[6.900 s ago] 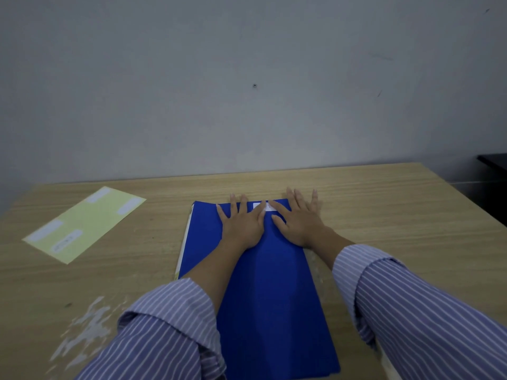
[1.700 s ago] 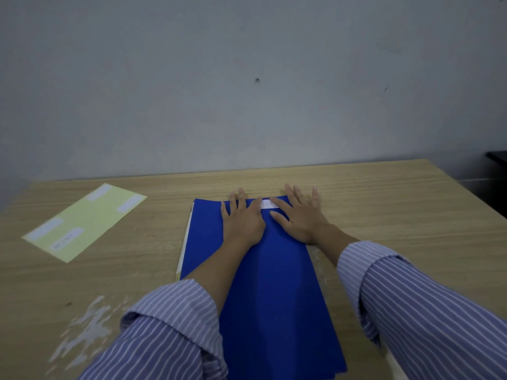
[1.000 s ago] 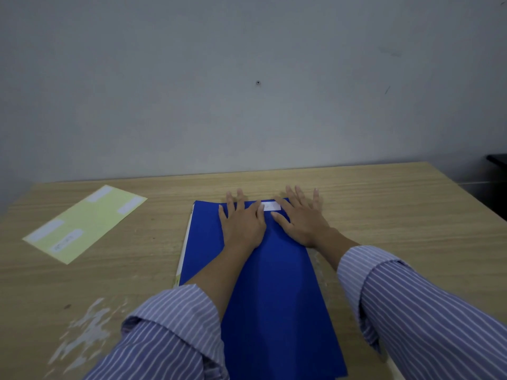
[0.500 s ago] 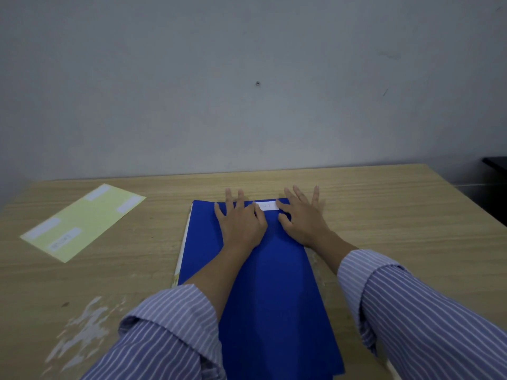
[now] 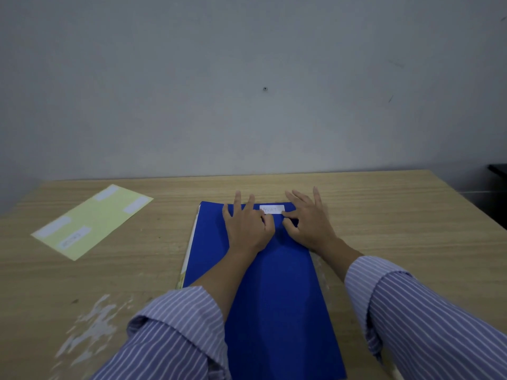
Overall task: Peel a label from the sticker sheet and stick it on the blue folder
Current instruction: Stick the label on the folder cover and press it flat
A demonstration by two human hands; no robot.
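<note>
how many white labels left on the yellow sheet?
4 on the sticker sheet: two near its far end, two near its near end. None look hidden.

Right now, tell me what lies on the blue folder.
On the folder: a white label near its far edge, and the left hand and right hand flat beside it. Anything under the palms and forearms is hidden.

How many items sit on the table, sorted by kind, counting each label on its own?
Blue folder: 1
Yellow sticker sheet: 1
White labels: 5, one on the folder, four on the sheet
Total: 7
</note>
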